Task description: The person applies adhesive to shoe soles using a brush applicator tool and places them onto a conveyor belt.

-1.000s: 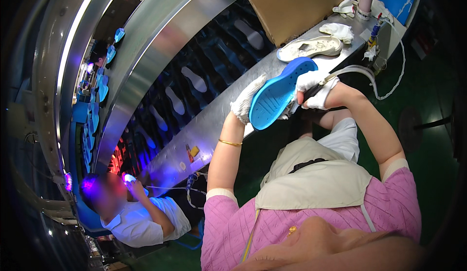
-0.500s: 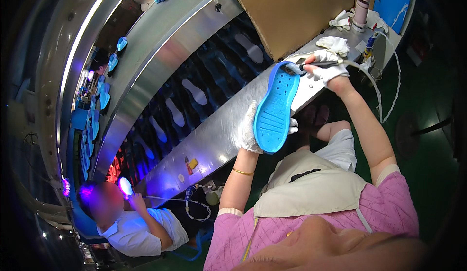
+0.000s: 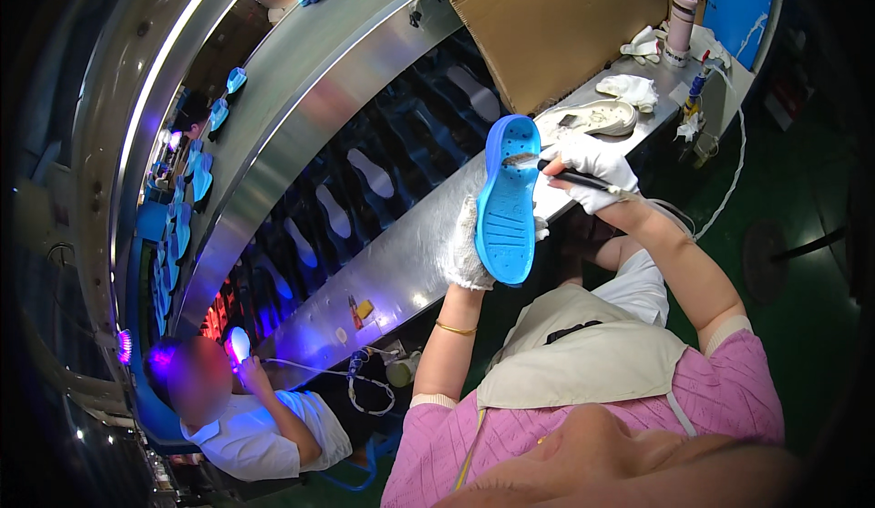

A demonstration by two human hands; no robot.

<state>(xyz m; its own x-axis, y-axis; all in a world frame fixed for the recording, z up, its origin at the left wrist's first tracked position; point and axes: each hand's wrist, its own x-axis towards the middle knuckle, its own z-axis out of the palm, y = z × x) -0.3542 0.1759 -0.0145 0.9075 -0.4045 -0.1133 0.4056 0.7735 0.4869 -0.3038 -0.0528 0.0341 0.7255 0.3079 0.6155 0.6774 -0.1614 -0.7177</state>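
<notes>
A blue shoe sole (image 3: 507, 221) is held up before me, its inner face with ridges and small holes toward me. My left hand (image 3: 468, 255), in a white glove, grips it from behind around the heel end; part of its fingers is hidden by the sole. In my right hand (image 3: 594, 164), also gloved but with bare fingertips, is a black-handled brush (image 3: 583, 179) with a thin pale hose running from its rear. The brush tip lies on the sole's inner face, below the toe end.
On the metal bench (image 3: 401, 221) lie a pale shoe (image 3: 602, 118), a crumpled white glove (image 3: 627, 91) and a pink bottle (image 3: 682, 20). A cardboard sheet (image 3: 565, 30) stands behind. Blue soles ride the conveyor (image 3: 301, 34) at left. A co-worker (image 3: 264, 421) sits at lower left.
My right hand has moved down and left with the brush, from the sole's toe end toward its middle. The sole has turned slightly, and the pale shoe on the bench has come into view.
</notes>
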